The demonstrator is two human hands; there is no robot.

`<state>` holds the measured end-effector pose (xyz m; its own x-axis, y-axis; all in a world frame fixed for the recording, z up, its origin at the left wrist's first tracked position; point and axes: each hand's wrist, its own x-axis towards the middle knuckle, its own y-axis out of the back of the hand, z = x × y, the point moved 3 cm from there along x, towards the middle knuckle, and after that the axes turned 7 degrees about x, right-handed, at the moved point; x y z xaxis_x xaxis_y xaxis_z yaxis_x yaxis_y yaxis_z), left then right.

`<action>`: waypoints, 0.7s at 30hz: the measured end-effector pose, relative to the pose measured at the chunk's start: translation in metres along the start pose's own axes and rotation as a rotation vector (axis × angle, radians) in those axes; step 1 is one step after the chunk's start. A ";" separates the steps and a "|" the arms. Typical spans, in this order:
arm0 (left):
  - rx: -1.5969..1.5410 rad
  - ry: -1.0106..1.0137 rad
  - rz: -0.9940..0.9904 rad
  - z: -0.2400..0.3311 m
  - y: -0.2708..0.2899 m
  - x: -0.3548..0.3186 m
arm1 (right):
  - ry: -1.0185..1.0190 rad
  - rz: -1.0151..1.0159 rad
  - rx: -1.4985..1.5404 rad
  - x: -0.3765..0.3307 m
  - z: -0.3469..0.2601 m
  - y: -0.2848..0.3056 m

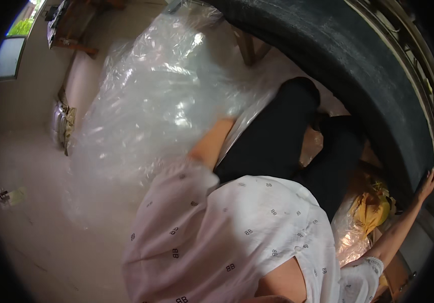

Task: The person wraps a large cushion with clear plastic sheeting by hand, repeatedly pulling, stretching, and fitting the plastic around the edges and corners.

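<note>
A large clear plastic sheet or bag (161,96) spreads in crinkled folds over my left side, next to my dark-trousered legs. My left hand (225,120) reaches forward into the plastic beside my thigh. Its fingers are lost in blur and shiny folds, so their grip does not show. Far to the right, my right hand (428,186) rests at the edge of a dark grey tabletop (328,38), fingers stretched out along the rim. Nothing shows in that hand.
Under the table, a wooden leg (245,45) stands ahead of my knees. By my right arm lie a yellow bag (371,209) and more clear plastic (350,242). Wooden furniture (78,28) and a bundle (64,123) sit at the far left on the pale floor (30,242).
</note>
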<state>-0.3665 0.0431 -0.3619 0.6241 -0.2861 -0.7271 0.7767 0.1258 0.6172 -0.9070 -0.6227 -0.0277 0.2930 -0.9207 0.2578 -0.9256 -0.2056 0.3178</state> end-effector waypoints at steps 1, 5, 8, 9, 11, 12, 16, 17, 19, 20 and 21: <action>0.027 0.017 -0.013 0.001 0.001 -0.008 | 0.036 -0.002 -0.038 0.000 0.002 0.012; 0.104 0.130 -0.074 -0.038 -0.012 -0.051 | 0.129 -0.084 -0.261 0.007 -0.002 0.036; 0.143 0.249 -0.074 -0.114 -0.024 -0.081 | 0.193 -0.148 -0.447 0.009 -0.003 0.022; 0.159 0.270 -0.075 -0.132 -0.026 -0.093 | 0.236 -0.157 -0.547 0.005 -0.007 0.023; 0.197 0.303 -0.071 -0.159 -0.027 -0.118 | 0.240 -0.195 -0.545 0.004 -0.003 0.014; 0.221 0.306 -0.074 -0.165 -0.026 -0.133 | 0.246 -0.226 -0.544 0.004 -0.003 0.014; 0.338 0.310 -0.071 -0.204 -0.001 -0.189 | 0.328 -0.217 -0.662 0.010 0.000 0.027; 0.367 0.311 -0.071 -0.210 0.008 -0.205 | 0.377 -0.218 -0.705 0.011 0.000 0.026; 0.416 0.323 -0.068 -0.222 0.026 -0.242 | 0.481 -0.235 -0.785 0.011 -0.003 0.023; 0.438 0.335 -0.069 -0.229 0.035 -0.263 | 0.534 -0.252 -0.824 0.009 -0.006 0.024; 0.453 0.351 -0.064 -0.236 0.046 -0.282 | 0.594 -0.271 -0.856 0.009 -0.009 0.024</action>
<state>-0.4868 0.3535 -0.1996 0.6279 0.0620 -0.7758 0.7481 -0.3230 0.5797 -0.9248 -0.6328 -0.0093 0.7462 -0.5237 0.4111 -0.4044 0.1339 0.9047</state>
